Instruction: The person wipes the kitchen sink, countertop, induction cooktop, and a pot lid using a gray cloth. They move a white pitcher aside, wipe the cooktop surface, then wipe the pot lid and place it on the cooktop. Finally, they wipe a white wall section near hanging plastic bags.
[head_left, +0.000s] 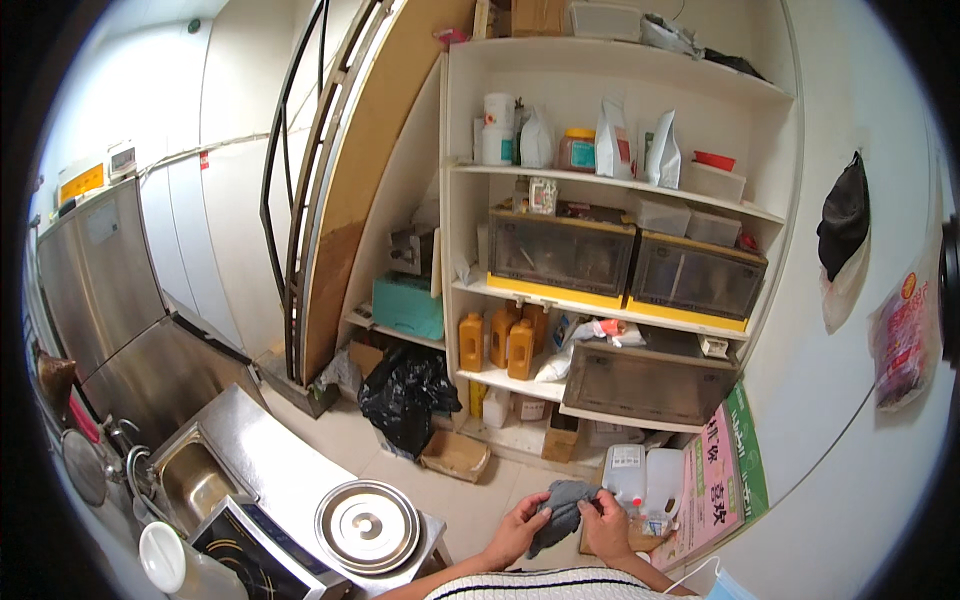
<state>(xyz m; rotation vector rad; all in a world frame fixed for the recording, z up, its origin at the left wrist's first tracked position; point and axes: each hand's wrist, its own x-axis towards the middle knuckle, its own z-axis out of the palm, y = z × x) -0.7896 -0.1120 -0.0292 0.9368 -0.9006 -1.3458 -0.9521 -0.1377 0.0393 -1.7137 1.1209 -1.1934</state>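
A crumpled dark grey cloth (561, 511) is held up in front of my body, above the tiled floor. My left hand (517, 527) pinches its left side between thumb and fingers. On the opposite side, my right hand (606, 525) grips the cloth's upper right edge. Part of the cloth hangs down between the two hands. Behind my right hand, translucent plastic jugs (624, 472) stand on the floor by the shelving.
White shelving (619, 180) holds pouches, brown bottles (520, 349) and dark storage boxes (559, 251). Left are a metal sink (196, 487), an induction cooker (255, 555) and a lidded steel pot (367, 523). A black bag (409, 397) and cardboard box (455, 454) sit on the floor.
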